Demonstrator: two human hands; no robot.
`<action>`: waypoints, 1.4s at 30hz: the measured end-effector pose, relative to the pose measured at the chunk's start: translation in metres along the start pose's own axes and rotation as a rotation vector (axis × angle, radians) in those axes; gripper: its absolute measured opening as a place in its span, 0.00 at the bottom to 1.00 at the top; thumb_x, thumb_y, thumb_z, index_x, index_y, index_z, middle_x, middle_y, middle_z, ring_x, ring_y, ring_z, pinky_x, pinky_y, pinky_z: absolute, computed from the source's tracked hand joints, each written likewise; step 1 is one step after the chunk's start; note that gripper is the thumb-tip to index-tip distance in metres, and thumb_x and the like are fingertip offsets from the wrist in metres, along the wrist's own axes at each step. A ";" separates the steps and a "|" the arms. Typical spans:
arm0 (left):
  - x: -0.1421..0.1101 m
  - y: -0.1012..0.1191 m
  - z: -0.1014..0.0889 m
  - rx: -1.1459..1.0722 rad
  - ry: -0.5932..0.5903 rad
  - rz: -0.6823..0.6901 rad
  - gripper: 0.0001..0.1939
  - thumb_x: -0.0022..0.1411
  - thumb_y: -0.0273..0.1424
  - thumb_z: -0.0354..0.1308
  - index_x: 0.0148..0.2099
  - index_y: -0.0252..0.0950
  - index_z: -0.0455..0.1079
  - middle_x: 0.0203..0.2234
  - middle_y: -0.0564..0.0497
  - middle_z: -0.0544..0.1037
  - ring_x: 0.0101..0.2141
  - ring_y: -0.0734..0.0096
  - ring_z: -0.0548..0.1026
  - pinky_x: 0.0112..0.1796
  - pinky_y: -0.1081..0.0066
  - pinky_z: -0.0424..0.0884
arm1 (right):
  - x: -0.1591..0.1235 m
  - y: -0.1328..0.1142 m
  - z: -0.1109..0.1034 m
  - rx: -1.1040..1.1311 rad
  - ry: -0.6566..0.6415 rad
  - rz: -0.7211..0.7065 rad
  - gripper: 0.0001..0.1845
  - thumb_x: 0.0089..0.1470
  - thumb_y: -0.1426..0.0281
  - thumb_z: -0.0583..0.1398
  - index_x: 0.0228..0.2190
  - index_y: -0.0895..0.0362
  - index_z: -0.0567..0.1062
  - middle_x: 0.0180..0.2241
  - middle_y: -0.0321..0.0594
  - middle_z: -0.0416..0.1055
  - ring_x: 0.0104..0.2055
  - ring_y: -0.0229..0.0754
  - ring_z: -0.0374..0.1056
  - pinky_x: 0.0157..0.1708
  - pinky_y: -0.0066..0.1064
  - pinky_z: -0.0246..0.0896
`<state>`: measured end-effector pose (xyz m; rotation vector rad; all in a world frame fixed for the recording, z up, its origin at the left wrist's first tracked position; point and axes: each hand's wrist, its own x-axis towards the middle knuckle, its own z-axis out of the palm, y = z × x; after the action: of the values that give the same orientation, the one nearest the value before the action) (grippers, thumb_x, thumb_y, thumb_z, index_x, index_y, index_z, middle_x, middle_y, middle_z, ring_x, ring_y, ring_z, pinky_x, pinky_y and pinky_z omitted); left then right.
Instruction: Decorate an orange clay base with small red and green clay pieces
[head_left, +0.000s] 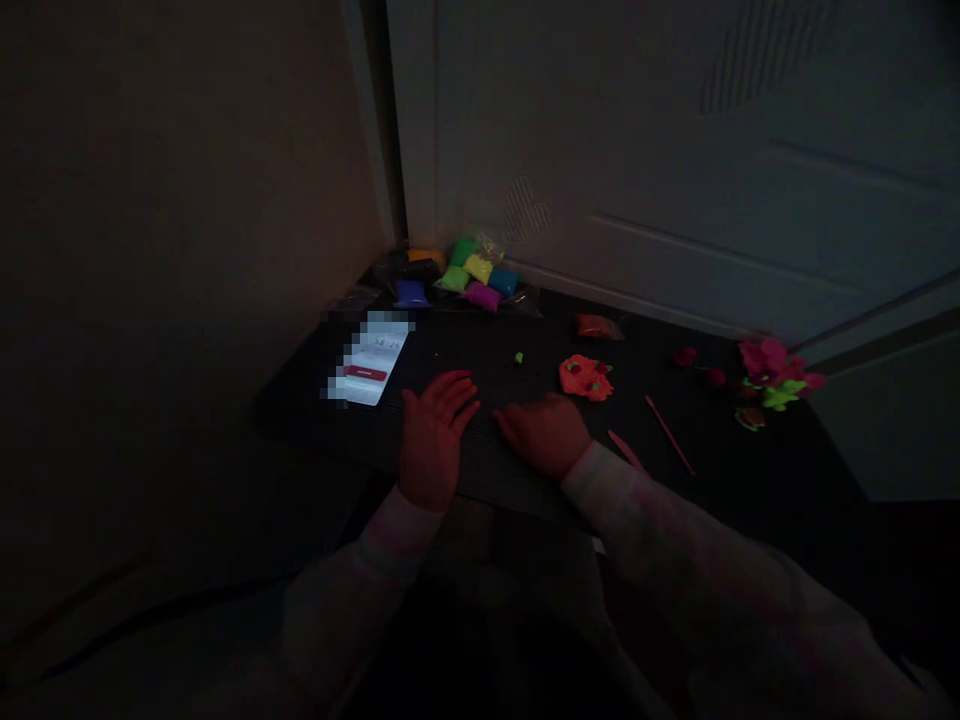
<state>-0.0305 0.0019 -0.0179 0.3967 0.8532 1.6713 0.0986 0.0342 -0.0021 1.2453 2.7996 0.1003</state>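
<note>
Dim scene, dark table (757,475) against a pale panelled surface (645,150) on the far side. Left hand (431,445): over the near edge, palm up, fingers extended and slightly spread, thumb out to the left; nothing visible in the grip. Right hand (546,435): just right of it, back of the hand up, fingers curled and pointing left; too dark to tell whether they are pressed together or pinching anything. The 2 hands are close, small gap between. Small bright-green soft lump (519,358) lies on the table, far side of that gap, apart from both hands. Right of it, just beyond the right hand: flat orange-red clay-like piece (585,380) with dark red blobs and green bits on top. Red-orange plastic packet (596,326) on its far side. Pink flat-bladed tool (625,449) by the right sleeve, partly hidden; thin pink stick (670,435) right of it, lying at a slant. Far right: pink flower-like cluster with bright-green parts (776,370), 2 dark pink round pieces (712,377) to its left. Far left: pile of small multicoloured plastic packets (454,279). Phone with lit white screen and red bar (373,358) left of the left hand, partly pixelated.
</note>
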 end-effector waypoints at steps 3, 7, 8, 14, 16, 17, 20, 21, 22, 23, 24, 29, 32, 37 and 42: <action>0.000 0.000 0.001 -0.017 0.017 -0.013 0.28 0.59 0.50 0.36 0.41 0.37 0.69 0.42 0.45 0.72 0.45 0.64 0.69 0.47 0.62 0.63 | 0.001 0.002 -0.001 -0.009 0.002 0.024 0.23 0.59 0.66 0.42 0.28 0.60 0.73 0.24 0.47 0.75 0.25 0.40 0.69 0.27 0.32 0.45; 0.000 0.001 0.001 -0.015 0.016 -0.022 0.28 0.59 0.50 0.36 0.40 0.37 0.69 0.42 0.45 0.73 0.45 0.64 0.69 0.47 0.62 0.63 | 0.000 -0.002 -0.002 0.019 -0.023 -0.089 0.21 0.58 0.63 0.45 0.26 0.56 0.73 0.23 0.40 0.75 0.26 0.38 0.69 0.28 0.31 0.46; 0.000 0.001 0.001 -0.018 0.013 -0.019 0.28 0.59 0.50 0.36 0.40 0.37 0.69 0.42 0.45 0.73 0.45 0.64 0.69 0.47 0.62 0.63 | 0.001 -0.001 -0.002 0.012 -0.021 -0.073 0.21 0.58 0.64 0.45 0.27 0.57 0.73 0.24 0.42 0.75 0.26 0.38 0.69 0.28 0.31 0.46; 0.000 0.001 0.000 -0.030 0.012 -0.023 0.28 0.60 0.49 0.36 0.40 0.37 0.70 0.41 0.46 0.73 0.44 0.65 0.69 0.45 0.64 0.64 | 0.001 -0.002 0.000 0.003 -0.020 -0.046 0.22 0.58 0.64 0.43 0.27 0.58 0.73 0.24 0.43 0.75 0.25 0.39 0.69 0.28 0.31 0.45; 0.000 0.001 0.001 -0.032 0.011 -0.022 0.28 0.60 0.49 0.35 0.40 0.37 0.70 0.40 0.46 0.73 0.44 0.65 0.70 0.45 0.64 0.64 | 0.001 -0.003 0.001 0.015 -0.030 -0.094 0.21 0.58 0.62 0.45 0.26 0.56 0.73 0.23 0.39 0.75 0.26 0.38 0.69 0.28 0.31 0.46; -0.001 0.001 0.001 -0.034 0.007 -0.019 0.28 0.60 0.49 0.35 0.40 0.37 0.70 0.41 0.46 0.73 0.44 0.65 0.70 0.45 0.64 0.64 | 0.001 -0.003 0.001 0.012 -0.027 -0.087 0.21 0.58 0.62 0.44 0.27 0.56 0.73 0.24 0.41 0.75 0.26 0.38 0.69 0.28 0.31 0.45; -0.001 0.001 0.001 -0.035 0.006 -0.014 0.28 0.60 0.49 0.36 0.40 0.37 0.70 0.41 0.46 0.73 0.44 0.65 0.69 0.46 0.64 0.64 | 0.004 -0.002 0.001 -0.015 -0.006 0.006 0.23 0.59 0.66 0.42 0.30 0.62 0.73 0.26 0.49 0.75 0.26 0.41 0.69 0.27 0.32 0.44; 0.000 0.001 0.001 -0.035 0.010 -0.016 0.27 0.60 0.49 0.36 0.40 0.37 0.70 0.42 0.46 0.73 0.44 0.65 0.69 0.46 0.64 0.64 | 0.004 -0.002 0.001 -0.017 -0.008 0.008 0.23 0.59 0.66 0.42 0.30 0.62 0.73 0.25 0.49 0.75 0.26 0.41 0.69 0.27 0.32 0.44; 0.000 0.001 0.001 -0.033 0.015 -0.019 0.27 0.60 0.49 0.36 0.40 0.37 0.70 0.42 0.46 0.73 0.44 0.65 0.69 0.46 0.64 0.64 | 0.004 -0.004 0.000 -0.010 -0.014 -0.014 0.23 0.59 0.65 0.43 0.28 0.60 0.73 0.25 0.47 0.75 0.26 0.41 0.69 0.27 0.32 0.45; 0.000 0.001 0.001 -0.031 0.018 -0.024 0.27 0.60 0.49 0.36 0.40 0.37 0.70 0.41 0.45 0.73 0.44 0.65 0.69 0.46 0.63 0.64 | 0.004 -0.005 0.000 0.000 -0.021 -0.051 0.22 0.59 0.64 0.43 0.27 0.59 0.73 0.24 0.44 0.75 0.26 0.40 0.69 0.27 0.32 0.45; 0.000 0.001 0.001 -0.027 0.019 -0.025 0.27 0.60 0.49 0.36 0.40 0.37 0.70 0.41 0.45 0.73 0.44 0.64 0.69 0.46 0.63 0.64 | 0.004 -0.006 0.000 0.009 -0.027 -0.086 0.21 0.58 0.63 0.44 0.26 0.57 0.73 0.24 0.41 0.75 0.26 0.39 0.69 0.28 0.32 0.45; 0.000 0.000 -0.001 -0.023 0.001 -0.016 0.28 0.60 0.49 0.35 0.40 0.37 0.70 0.41 0.46 0.73 0.45 0.64 0.69 0.46 0.63 0.64 | 0.007 0.002 -0.001 -0.019 -0.004 0.011 0.23 0.59 0.66 0.42 0.29 0.62 0.73 0.25 0.49 0.75 0.26 0.43 0.70 0.26 0.33 0.44; 0.000 0.000 -0.001 -0.018 0.005 -0.019 0.28 0.59 0.50 0.36 0.41 0.37 0.69 0.42 0.45 0.73 0.45 0.64 0.69 0.46 0.64 0.64 | 0.006 0.000 0.000 -0.008 -0.015 -0.024 0.23 0.59 0.65 0.43 0.28 0.61 0.73 0.24 0.47 0.75 0.26 0.42 0.70 0.26 0.33 0.44; -0.001 0.001 0.001 -0.006 0.003 -0.016 0.28 0.60 0.49 0.35 0.40 0.37 0.69 0.41 0.45 0.73 0.44 0.64 0.70 0.46 0.63 0.64 | 0.006 -0.003 0.000 0.008 -0.029 -0.087 0.22 0.58 0.64 0.43 0.28 0.59 0.73 0.25 0.44 0.75 0.27 0.39 0.69 0.28 0.32 0.45; -0.001 0.001 0.002 0.001 0.016 -0.029 0.28 0.60 0.49 0.34 0.41 0.37 0.69 0.42 0.45 0.72 0.44 0.64 0.69 0.45 0.63 0.64 | 0.007 -0.001 -0.001 -0.010 -0.022 -0.042 0.22 0.58 0.65 0.43 0.28 0.59 0.73 0.25 0.46 0.75 0.26 0.41 0.69 0.27 0.33 0.44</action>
<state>-0.0299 0.0013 -0.0157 0.3706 0.8673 1.6492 0.0936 0.0389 -0.0017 1.1772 2.8011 0.0974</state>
